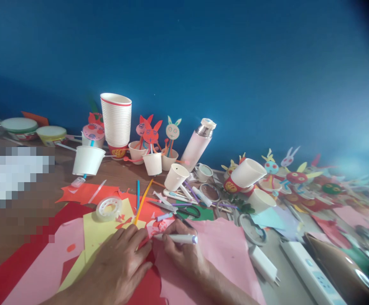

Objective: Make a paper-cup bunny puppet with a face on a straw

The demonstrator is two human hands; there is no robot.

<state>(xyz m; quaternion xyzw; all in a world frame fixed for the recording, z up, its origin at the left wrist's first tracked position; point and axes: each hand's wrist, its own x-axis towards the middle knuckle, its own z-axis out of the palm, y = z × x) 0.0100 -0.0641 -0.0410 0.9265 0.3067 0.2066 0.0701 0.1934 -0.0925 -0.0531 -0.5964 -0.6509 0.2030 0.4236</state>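
My right hand (184, 254) grips a white marker pen (183, 239) with a bluish end, its tip pointing left toward my left hand. Palm down, my left hand (121, 256) rests on the papers with its fingers loosely bent, near a scrap of red paper (144, 242). Whether a small piece lies under its fingertips is hidden. Pink paper (216, 258) spreads beneath my right hand, and red paper (144, 286) shows between the hands. Beyond them are black-handled scissors (187, 210), a roll of clear tape (109, 208), a blue straw (138, 194) and an orange straw (143, 199).
Along the blue wall stand a tall stack of paper cups (117, 120), cup puppets with paper animal heads (173, 131) and a leaning pink thermos (197, 144). To the right lie a white charger (264, 264) and a power strip (311, 271). Lidded tubs (51, 135) sit at the left.
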